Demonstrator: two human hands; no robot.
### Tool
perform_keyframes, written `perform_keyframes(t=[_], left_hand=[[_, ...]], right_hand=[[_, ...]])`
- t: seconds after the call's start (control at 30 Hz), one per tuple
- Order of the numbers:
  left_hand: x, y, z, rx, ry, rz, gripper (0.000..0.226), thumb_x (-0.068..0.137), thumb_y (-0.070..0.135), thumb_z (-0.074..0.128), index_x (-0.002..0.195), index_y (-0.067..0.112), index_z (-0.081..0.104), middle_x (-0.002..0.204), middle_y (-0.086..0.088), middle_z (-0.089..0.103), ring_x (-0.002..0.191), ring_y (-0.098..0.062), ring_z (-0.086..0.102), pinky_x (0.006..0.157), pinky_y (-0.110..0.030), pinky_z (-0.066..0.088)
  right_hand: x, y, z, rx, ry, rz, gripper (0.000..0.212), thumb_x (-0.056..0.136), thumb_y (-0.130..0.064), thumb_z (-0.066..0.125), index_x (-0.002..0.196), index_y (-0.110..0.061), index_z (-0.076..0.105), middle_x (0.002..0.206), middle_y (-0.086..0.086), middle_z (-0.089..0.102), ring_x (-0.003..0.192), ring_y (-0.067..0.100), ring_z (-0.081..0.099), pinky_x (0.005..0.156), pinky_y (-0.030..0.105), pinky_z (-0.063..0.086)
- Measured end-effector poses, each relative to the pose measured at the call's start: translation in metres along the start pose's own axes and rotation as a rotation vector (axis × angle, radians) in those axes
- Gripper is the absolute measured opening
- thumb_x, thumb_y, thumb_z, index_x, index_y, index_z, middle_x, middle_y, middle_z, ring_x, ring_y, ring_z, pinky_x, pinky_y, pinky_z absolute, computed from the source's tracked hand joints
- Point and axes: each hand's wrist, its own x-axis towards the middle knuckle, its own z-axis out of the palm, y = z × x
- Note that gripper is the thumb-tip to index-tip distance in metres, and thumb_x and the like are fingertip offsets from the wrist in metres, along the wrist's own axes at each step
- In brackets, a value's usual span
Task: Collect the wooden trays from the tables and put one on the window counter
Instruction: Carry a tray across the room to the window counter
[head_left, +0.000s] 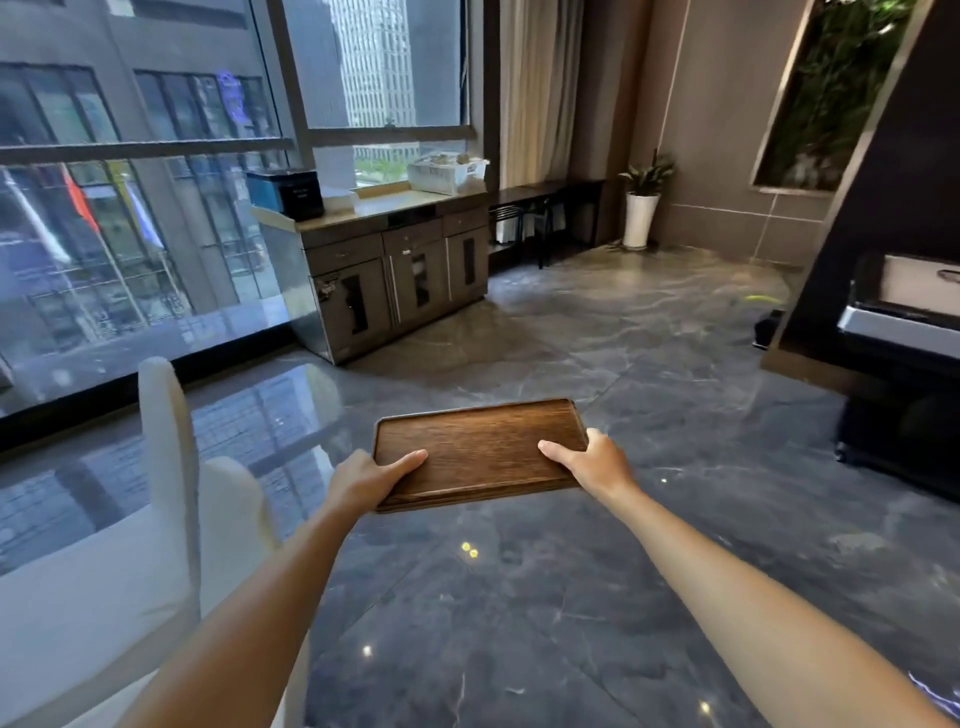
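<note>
Two stacked wooden trays (480, 449), as far as the doubled near edge suggests, are carried level above the grey marble floor (597, 597), well short of the window counter (384, 205). Whether the lower layer is a separate tray or only a thick rim cannot be told for sure. The left hand (366, 480) is closed on the left short end, thumb laid flat on the top surface and fingers hidden beneath. The right hand (595, 460) is closed on the right short end in the same way, thumb on top pointing inward. Both arms reach forward, bare. To the left stands a white-covered chair (166, 457) beside a white-clothed table (67, 613). Ahead, the counter runs under the tall windows (130, 218), bearing a black appliance (293, 192) and a white basket (447, 174). A potted plant (643, 205) stands in the far corner.
</note>
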Motion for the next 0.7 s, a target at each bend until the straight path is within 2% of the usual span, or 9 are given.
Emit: perform_keyframes(t=[0.1,0.23,0.4,0.7], left_hand=[[0.058,0.031,0.015,0.018,0.027,-0.02,0.069,0.067,0.065,0.065,0.093,0.001,0.065,0.093,-0.015,0.069,0.085,-0.026,0.063,0.069,-0.032,0.045],[0.146,0.054,0.038,0.026,0.04,-0.048,0.072,0.066,0.067,0.065,0.096,0.002,0.064,0.094,-0.015,0.068,0.088,-0.028,0.064,0.077,-0.037,0.05],[0.279,0.081,0.059,0.057,0.07,-0.049,0.072,0.066,0.068,0.064,0.092,0.001,0.063,0.091,-0.014,0.067,0.086,-0.027,0.063,0.073,-0.036,0.049],[0.53,0.18,0.055,0.04,0.101,-0.037,0.073,0.065,0.069,0.063,0.092,0.001,0.063,0.09,-0.014,0.067,0.085,-0.028,0.064,0.076,-0.039,0.051]], right_hand=[[0.076,-0.005,-0.004,-0.007,-0.02,-0.014,0.055,0.075,-0.05,0.068,0.105,-0.004,0.059,0.108,0.011,0.066,0.101,0.028,0.059,0.077,0.031,0.042],[0.179,-0.006,0.006,-0.008,-0.074,-0.032,0.054,0.076,-0.048,0.068,0.105,-0.004,0.059,0.11,0.011,0.065,0.102,0.027,0.059,0.081,0.032,0.043],[0.319,-0.016,0.034,-0.026,-0.1,-0.037,0.056,0.076,-0.049,0.067,0.108,-0.005,0.058,0.111,0.011,0.066,0.104,0.028,0.059,0.088,0.036,0.047],[0.58,-0.095,0.05,-0.009,-0.087,-0.082,0.056,0.074,-0.05,0.068,0.11,-0.008,0.058,0.114,0.01,0.065,0.106,0.027,0.059,0.081,0.031,0.044]])
